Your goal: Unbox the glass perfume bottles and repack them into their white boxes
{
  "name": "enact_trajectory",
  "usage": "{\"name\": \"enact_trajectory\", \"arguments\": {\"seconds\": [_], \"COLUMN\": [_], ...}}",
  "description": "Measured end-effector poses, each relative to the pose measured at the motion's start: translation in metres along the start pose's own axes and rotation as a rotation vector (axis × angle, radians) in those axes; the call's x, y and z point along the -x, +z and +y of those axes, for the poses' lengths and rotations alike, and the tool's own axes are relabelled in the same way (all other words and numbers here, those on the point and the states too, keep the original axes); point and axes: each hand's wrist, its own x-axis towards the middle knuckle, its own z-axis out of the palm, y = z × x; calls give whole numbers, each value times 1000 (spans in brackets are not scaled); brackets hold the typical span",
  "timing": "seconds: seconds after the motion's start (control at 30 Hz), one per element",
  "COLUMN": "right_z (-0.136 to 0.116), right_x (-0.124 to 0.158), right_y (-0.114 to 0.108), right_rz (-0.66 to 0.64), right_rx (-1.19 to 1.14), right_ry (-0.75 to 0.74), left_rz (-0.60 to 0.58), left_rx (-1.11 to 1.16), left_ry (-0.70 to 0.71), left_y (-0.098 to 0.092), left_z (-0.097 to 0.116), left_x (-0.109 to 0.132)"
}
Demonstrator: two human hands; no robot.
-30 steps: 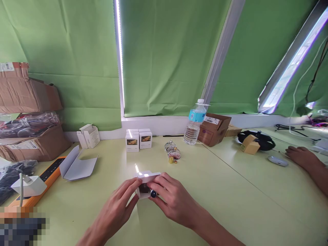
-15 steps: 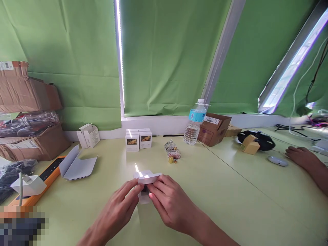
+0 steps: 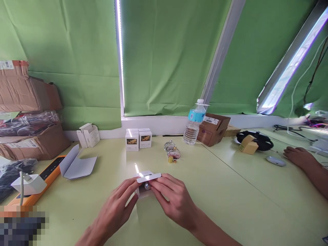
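Observation:
A small white box (image 3: 149, 177) is between my two hands on the table, its flap raised toward the top. Inside its opening shows a shiny round silver piece (image 3: 147, 186) against something dark. My left hand (image 3: 119, 203) grips the box's left side, fingertips at the flap and thumb lower down. My right hand (image 3: 174, 201) holds the right side, its fingers at the flap's right end and near the silver piece. Beyond my hands lie a crumpled silvery packet (image 3: 172, 149) and a small gold-coloured piece (image 3: 170, 159).
Two white boxes with dark pictures (image 3: 132, 142) stand by the wall. Folded white card (image 3: 82, 167) and an orange power strip (image 3: 48, 177) lie left. A water bottle (image 3: 194, 123) and brown carton (image 3: 213, 130) stand right. Another person's hand (image 3: 298, 156) rests near a mouse (image 3: 275, 161).
The flap has tilted, now showing its edge as a narrow strip. The silver round piece has come into view in the opening. My left thumb has moved down along the box.

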Motion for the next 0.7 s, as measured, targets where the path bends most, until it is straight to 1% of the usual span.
{"name": "enact_trajectory", "arguments": {"seconds": [0.1,0.2,0.27,0.4,0.5,0.6,0.7], "right_z": [-3,-5,-6,-8,-8,-7,-5], "right_x": [-2,-1,-1,-4,-5,-4,-2], "right_y": [-6,-10,-11,-11,-10,-7,-4], "right_rz": [110,160,150,69,20,25,67], "right_rx": [-78,-122,-156,-219,-223,-208,-182], "right_ry": [-16,-36,-34,-13,0,-8,-19], "left_rz": [28,71,75,54,61,74,78], "left_rx": [102,173,213,272,292,332,384], "left_ry": [-93,-153,-165,-159,-169,-228,-300], "left_y": [-3,-7,-9,-11,-10,-9,-11], "left_z": [-2,-3,-3,-3,-2,2,8], "left_x": [1,1,0,-5,-7,-8,-9]}}
